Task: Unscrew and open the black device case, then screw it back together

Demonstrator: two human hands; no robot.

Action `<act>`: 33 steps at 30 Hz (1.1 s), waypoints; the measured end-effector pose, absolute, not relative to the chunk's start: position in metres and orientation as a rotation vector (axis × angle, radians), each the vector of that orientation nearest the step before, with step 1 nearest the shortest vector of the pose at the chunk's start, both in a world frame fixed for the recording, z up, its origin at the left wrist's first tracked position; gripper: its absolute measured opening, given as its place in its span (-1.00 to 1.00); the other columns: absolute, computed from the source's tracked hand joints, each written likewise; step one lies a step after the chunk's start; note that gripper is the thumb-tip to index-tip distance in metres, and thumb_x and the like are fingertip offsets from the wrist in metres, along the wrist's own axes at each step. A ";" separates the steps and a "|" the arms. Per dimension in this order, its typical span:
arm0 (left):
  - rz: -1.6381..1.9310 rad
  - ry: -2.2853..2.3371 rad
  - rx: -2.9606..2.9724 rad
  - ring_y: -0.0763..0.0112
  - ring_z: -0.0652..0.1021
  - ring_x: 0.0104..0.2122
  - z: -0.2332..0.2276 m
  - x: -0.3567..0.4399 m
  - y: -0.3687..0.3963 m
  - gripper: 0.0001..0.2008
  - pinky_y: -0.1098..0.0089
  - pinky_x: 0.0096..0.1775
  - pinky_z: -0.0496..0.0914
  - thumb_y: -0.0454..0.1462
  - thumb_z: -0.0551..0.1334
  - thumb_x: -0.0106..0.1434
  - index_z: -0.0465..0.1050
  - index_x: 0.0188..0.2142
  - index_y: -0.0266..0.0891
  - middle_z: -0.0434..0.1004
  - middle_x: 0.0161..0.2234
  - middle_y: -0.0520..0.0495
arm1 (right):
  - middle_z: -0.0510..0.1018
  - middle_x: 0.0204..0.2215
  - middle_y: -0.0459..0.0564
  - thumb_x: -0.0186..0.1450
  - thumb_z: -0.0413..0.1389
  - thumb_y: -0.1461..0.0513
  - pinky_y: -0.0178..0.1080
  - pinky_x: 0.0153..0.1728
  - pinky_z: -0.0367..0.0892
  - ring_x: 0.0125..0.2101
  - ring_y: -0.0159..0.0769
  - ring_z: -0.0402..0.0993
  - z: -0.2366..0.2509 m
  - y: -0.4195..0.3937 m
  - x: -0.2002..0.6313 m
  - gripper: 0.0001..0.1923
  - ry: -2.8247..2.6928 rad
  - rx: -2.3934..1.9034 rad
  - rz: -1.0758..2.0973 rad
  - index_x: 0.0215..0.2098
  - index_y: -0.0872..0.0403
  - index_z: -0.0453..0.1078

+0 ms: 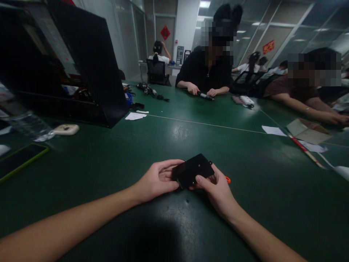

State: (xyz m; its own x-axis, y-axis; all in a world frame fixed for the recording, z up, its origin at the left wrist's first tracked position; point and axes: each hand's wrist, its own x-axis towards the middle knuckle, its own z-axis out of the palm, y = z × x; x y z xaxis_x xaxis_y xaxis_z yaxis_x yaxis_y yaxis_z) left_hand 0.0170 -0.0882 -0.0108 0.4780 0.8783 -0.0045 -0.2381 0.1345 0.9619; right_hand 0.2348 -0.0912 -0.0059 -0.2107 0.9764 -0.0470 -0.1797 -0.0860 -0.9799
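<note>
A flat black rectangular case [193, 170] with small shiny screw-like dots on its face is held tilted just above the green table [109, 153]. My left hand [163, 178] closes around its left end, thumb along the near edge and fingers on the far side. My right hand [218, 187] grips the right end, its thumb pressed on the face and its fingers underneath. Beside the right hand an orange tip [228, 179] shows; the hand hides the rest, and I cannot tell what it is.
On the left stand a black open-fronted cabinet [89, 65], a clear plastic bottle [29, 125], a white rounded object [66, 129] and a green-edged phone [23, 160]. Black cables [148, 89] lie farther back. Across the table a co-worker [203, 69] holds a tool. An open carton [308, 130] sits right.
</note>
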 end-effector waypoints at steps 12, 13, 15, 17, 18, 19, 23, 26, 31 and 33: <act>0.898 0.938 1.248 0.12 0.60 -0.06 -0.004 0.026 -0.093 -0.47 0.17 0.01 0.45 -0.17 0.44 0.16 0.45 0.09 -0.29 0.63 -0.07 -0.19 | 0.55 -0.33 -0.10 0.09 0.41 0.04 -0.24 -0.27 0.43 -0.29 -0.25 0.51 0.006 -0.095 0.229 -0.56 -1.381 -1.106 1.405 -0.22 0.00 0.34; 0.897 0.948 1.269 0.14 0.60 -0.10 -0.003 0.027 -0.094 -0.50 0.20 -0.04 0.46 -0.16 0.43 0.17 0.46 0.06 -0.29 0.63 -0.11 -0.16 | 0.55 -0.34 -0.10 0.09 0.41 0.04 -0.24 -0.27 0.43 -0.29 -0.25 0.50 0.007 -0.096 0.229 -0.56 -1.385 -1.110 1.413 -0.22 0.00 0.35; 0.904 0.949 1.303 0.20 0.59 -0.17 -0.002 0.026 -0.095 -0.55 0.27 -0.14 0.46 -0.14 0.42 0.18 0.48 0.01 -0.27 0.61 -0.17 -0.11 | 0.53 -0.36 -0.12 0.10 0.40 0.03 -0.26 -0.30 0.41 -0.32 -0.27 0.48 0.008 -0.097 0.229 -0.58 -1.388 -1.117 1.425 -0.22 0.00 0.36; 0.905 0.942 1.342 0.26 0.57 -0.23 -0.001 0.025 -0.096 -0.60 0.34 -0.20 0.43 -0.12 0.40 0.20 0.47 -0.03 -0.26 0.58 -0.22 -0.07 | 0.52 -0.37 -0.12 0.13 0.38 0.02 -0.26 -0.32 0.39 -0.34 -0.27 0.47 0.008 -0.098 0.229 -0.59 -1.399 -1.112 1.431 -0.20 0.00 0.39; 0.899 0.936 1.365 0.29 0.56 -0.26 0.000 0.024 -0.096 -0.61 0.37 -0.23 0.42 -0.12 0.39 0.22 0.45 -0.05 -0.26 0.56 -0.24 -0.06 | 0.53 -0.36 -0.12 0.14 0.38 0.02 -0.26 -0.32 0.38 -0.33 -0.27 0.47 0.008 -0.098 0.229 -0.60 -1.410 -1.098 1.430 -0.19 0.00 0.40; 0.894 0.924 1.391 0.30 0.56 -0.27 0.000 0.023 -0.097 -0.63 0.39 -0.25 0.41 -0.12 0.38 0.23 0.43 -0.06 -0.26 0.55 -0.25 -0.05 | 0.53 -0.35 -0.11 0.15 0.37 0.03 -0.25 -0.30 0.38 -0.32 -0.26 0.47 0.007 -0.099 0.229 -0.61 -1.428 -1.084 1.426 -0.18 0.00 0.41; 0.867 0.787 1.511 0.26 0.57 -0.19 0.002 0.020 -0.098 -0.62 0.36 -0.17 0.41 -0.16 0.36 0.25 0.37 -0.02 -0.25 0.54 -0.15 -0.12 | 0.56 -0.26 -0.07 0.12 0.40 0.07 -0.24 -0.31 0.35 -0.28 -0.21 0.47 0.003 -0.101 0.229 -0.59 -1.583 -1.066 1.295 -0.10 -0.04 0.47; 0.809 0.703 1.624 0.18 0.55 -0.09 0.004 0.019 -0.098 -0.58 0.28 -0.06 0.41 -0.15 0.32 0.29 0.38 0.08 -0.26 0.54 -0.08 -0.15 | 0.52 -0.15 -0.02 0.13 0.38 0.06 -0.26 -0.39 0.30 -0.26 -0.19 0.45 0.002 -0.101 0.230 -0.51 -1.686 -1.057 1.182 0.01 -0.07 0.49; 0.743 0.727 1.660 0.13 0.55 -0.06 0.004 0.018 -0.099 -0.55 0.21 -0.01 0.42 -0.15 0.31 0.29 0.36 0.12 -0.26 0.55 -0.10 -0.15 | 0.49 -0.14 0.00 0.20 0.33 0.03 -0.27 -0.41 0.30 -0.25 -0.19 0.43 0.004 -0.101 0.231 -0.45 -1.779 -1.006 1.173 0.14 -0.09 0.45; 0.727 0.697 1.629 0.14 0.55 -0.05 0.004 0.019 -0.099 -0.52 0.22 -0.02 0.43 -0.20 0.34 0.25 0.33 0.12 -0.24 0.55 -0.06 -0.15 | 0.50 -0.12 0.02 0.23 0.30 0.02 -0.25 -0.37 0.32 -0.23 -0.17 0.43 0.005 -0.101 0.232 -0.44 -1.848 -0.981 1.124 0.18 -0.10 0.43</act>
